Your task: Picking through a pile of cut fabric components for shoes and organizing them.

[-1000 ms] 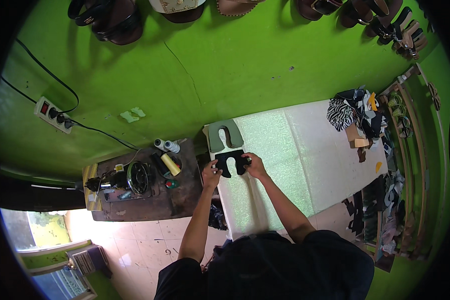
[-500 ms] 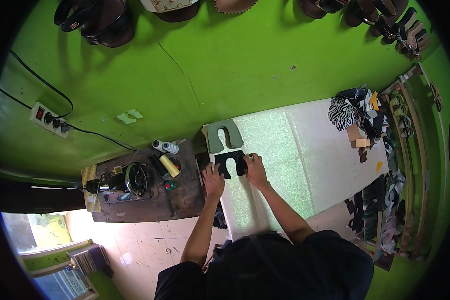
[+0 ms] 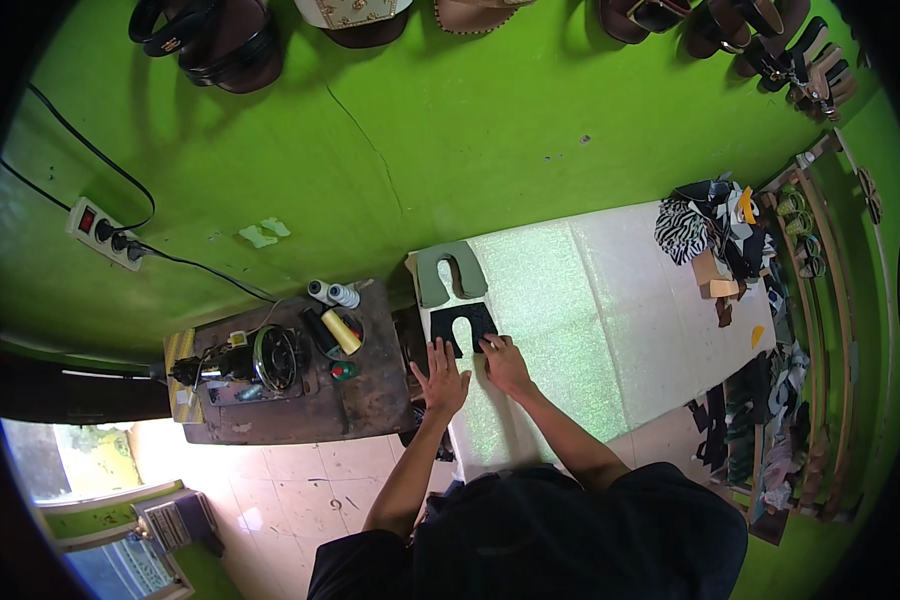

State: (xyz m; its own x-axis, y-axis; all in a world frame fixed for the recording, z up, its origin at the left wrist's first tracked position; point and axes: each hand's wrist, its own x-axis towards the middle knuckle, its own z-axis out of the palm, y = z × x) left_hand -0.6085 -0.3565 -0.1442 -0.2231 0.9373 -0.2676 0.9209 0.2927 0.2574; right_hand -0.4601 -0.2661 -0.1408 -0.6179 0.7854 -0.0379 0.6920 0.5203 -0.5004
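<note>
A black U-shaped piece (image 3: 480,318) lies flat on the white-covered table, its opening facing me. My left hand (image 3: 444,380) rests by its near left leg, fingers spread and fingertips at the edge. At the near right leg, my right hand (image 3: 506,364) has its fingers bent together on the corner; the thumb is partly hidden. Just beyond the black piece sits a grey-green U-shaped piece (image 3: 432,278) with the same opening, apart from both hands.
Left of the table stands a sewing machine (image 3: 260,362) on a dark worktop (image 3: 300,430), with thread cones (image 3: 341,332) near its back. Fabric scraps (image 3: 715,235) pile up at the table's far right. A power strip (image 3: 103,237) and sandals (image 3: 235,60) hang on the green wall (image 3: 490,130).
Both hands have drawn back toward me along the black piece's sides. My left fingers have straightened and spread; my right hand has slid to the near right corner.
</note>
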